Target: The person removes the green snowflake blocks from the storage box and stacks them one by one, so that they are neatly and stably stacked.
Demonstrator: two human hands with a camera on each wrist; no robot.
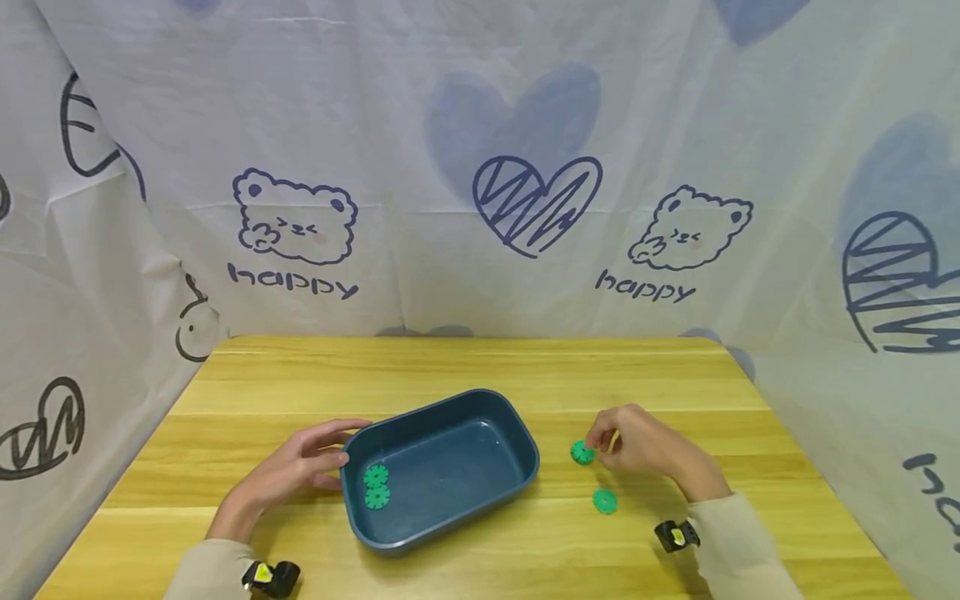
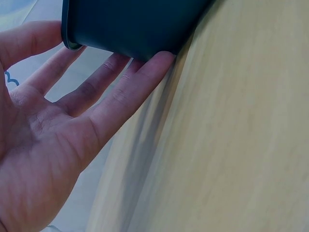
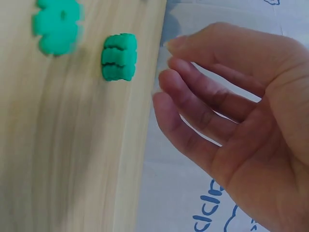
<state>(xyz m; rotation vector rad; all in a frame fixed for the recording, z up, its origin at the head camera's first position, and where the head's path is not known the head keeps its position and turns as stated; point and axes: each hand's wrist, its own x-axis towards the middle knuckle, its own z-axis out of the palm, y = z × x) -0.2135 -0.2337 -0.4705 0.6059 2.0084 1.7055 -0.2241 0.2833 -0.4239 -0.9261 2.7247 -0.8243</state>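
A dark blue rectangular basin point(image 1: 442, 492) with rounded corners stands slightly askew on the table. My left hand point(image 1: 303, 462) touches its left end; in the left wrist view the extended fingers meet the outer wall and the thumb lies at the rim. Two green notched discs point(image 1: 377, 487) lie side by side in the basin's left end. My right hand point(image 1: 637, 437) hovers beside a small stack of green notched discs point(image 3: 119, 57); the right wrist view shows a gap between its loosely bent fingers and the stack. Closer to me lies a single green disc point(image 1: 604, 501).
The yellow wood-grain table point(image 1: 480, 367) reaches back to a pale cloth point(image 1: 420, 167) printed with hearts and bears, which also hangs at both sides. The basin's raised rim stands between the two hands.
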